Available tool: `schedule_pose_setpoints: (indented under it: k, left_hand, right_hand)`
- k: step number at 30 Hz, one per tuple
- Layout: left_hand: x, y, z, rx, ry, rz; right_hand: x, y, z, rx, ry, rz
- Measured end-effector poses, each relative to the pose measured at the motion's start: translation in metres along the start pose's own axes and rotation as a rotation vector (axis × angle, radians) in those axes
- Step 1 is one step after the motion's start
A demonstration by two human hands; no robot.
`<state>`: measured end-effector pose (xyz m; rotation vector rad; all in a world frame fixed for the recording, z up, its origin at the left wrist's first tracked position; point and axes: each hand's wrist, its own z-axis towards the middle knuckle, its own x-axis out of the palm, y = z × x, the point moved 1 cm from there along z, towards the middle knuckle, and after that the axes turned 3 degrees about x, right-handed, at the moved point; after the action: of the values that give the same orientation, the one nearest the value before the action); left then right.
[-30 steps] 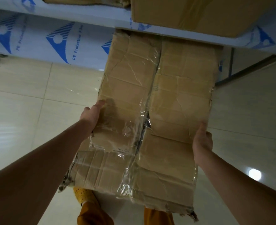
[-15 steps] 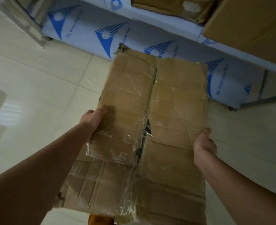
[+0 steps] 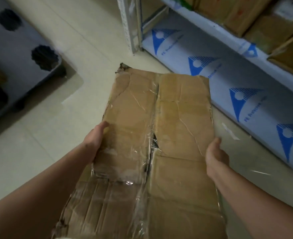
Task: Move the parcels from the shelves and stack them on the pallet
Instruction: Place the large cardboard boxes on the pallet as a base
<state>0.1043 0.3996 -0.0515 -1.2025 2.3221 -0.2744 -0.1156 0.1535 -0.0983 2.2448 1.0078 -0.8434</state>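
carry step: a parcel (image 3: 159, 135) is held in the air between both hands, clear of the shelf (image 3: 211, 54) to its right. left hand (image 3: 94, 141) grips the left edge, thumb on top; right hand (image 3: 216, 155) grips the right edge, fingers curled under, out of sight. the pallet (image 3: 21, 49) lies ahead-left of the hands; next move, by judgement: swing left and lower the parcel flat onto it.

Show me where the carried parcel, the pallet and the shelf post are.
parcel (image 3: 161, 135): head view, top flap beside the taped seam.
pallet (image 3: 21, 40): head view, grey top deck.
shelf post (image 3: 128, 28): head view, metal upright.
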Motion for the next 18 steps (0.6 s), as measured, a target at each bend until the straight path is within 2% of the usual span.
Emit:
schedule_pose_setpoints:
  k: [9, 15, 18]
  left_hand:
    - [-0.186, -0.04, 0.016, 0.016, -0.198, -0.266]
    - [-0.258, -0.074, 0.024, 0.065, -0.307, -0.395]
    - [-0.279, -0.103, 0.038, 0.071, -0.31, -0.49]
  right_hand:
    - [0.096, 0.137, -0.164, -0.264, 0.147, -0.017]
    - [0.128, 0.227, -0.243, -0.448, 0.213, -0.08]
    - [0.148, 0.276, -0.273, -0.503, 0.244, -0.071]
